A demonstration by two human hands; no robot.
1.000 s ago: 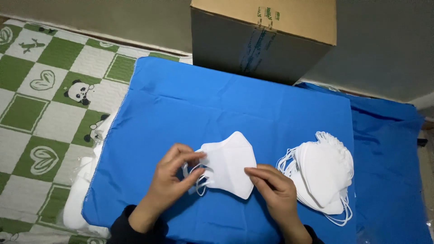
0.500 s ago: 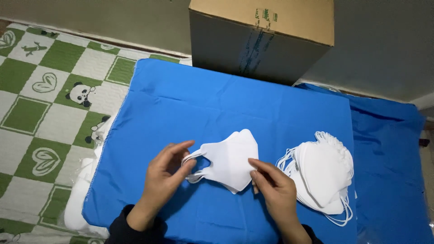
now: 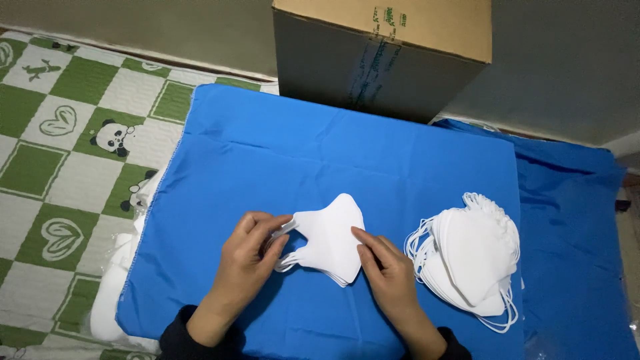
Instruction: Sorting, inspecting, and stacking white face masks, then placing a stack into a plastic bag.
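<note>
Centrally, the left hand [image 3: 250,257] pinches the white mask [image 3: 330,243] by its loops; the right hand [image 3: 390,280] presses flat fingers on it, beside the mask stack [image 3: 470,257].

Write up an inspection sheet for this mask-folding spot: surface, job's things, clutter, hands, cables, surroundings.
Surface: blue cloth spread flat over a raised pad; more blue cloth, wrinkled, lies to the right.
Job's things: small stack of white masks between the hands; larger mask pile lying to the right with ear loops trailing.
Clutter: white material sticking out from under the cloth's left edge.
Hands: left hand pinches the stack's left end by the ear loops; right hand rests fingertips on its right side.
Cables: nothing seen.
Surroundings: cardboard box behind the cloth; green-and-white checked mat with panda and heart pictures to the left.
</note>
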